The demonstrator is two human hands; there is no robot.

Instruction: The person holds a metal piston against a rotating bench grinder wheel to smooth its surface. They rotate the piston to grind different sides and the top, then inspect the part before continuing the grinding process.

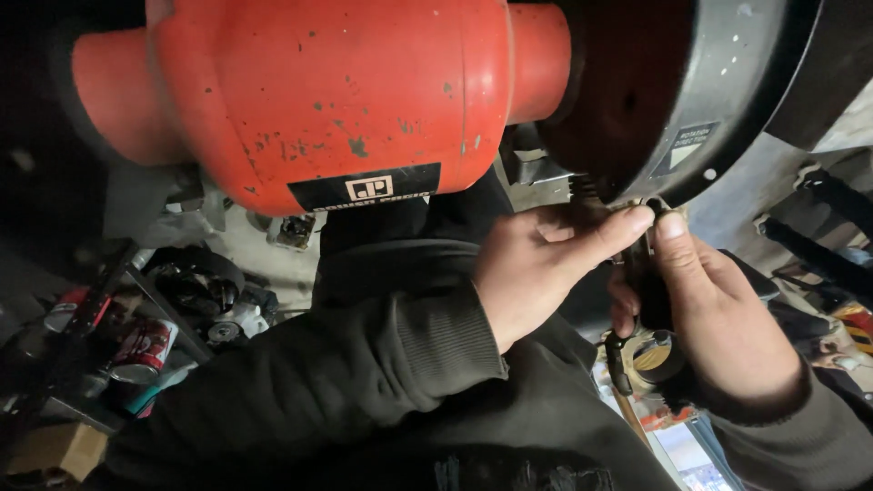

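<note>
Head view: left hand (532,273) and right hand (718,318), both grips clenched on a small metal part (647,218), press it to the wheel under the black guard (718,82) of a red bench grinder (318,91).

Bench grinder motor housing (318,91) sits top centre, with its wheel guard (718,82) to the right. Both hands meet just below the guard's lower edge: left hand (546,268) left of right hand (718,318), a small metal part (647,223) pinched between their fingertips. A can (145,350) lies on the shelf (91,318) lower left, below the housing.
</note>
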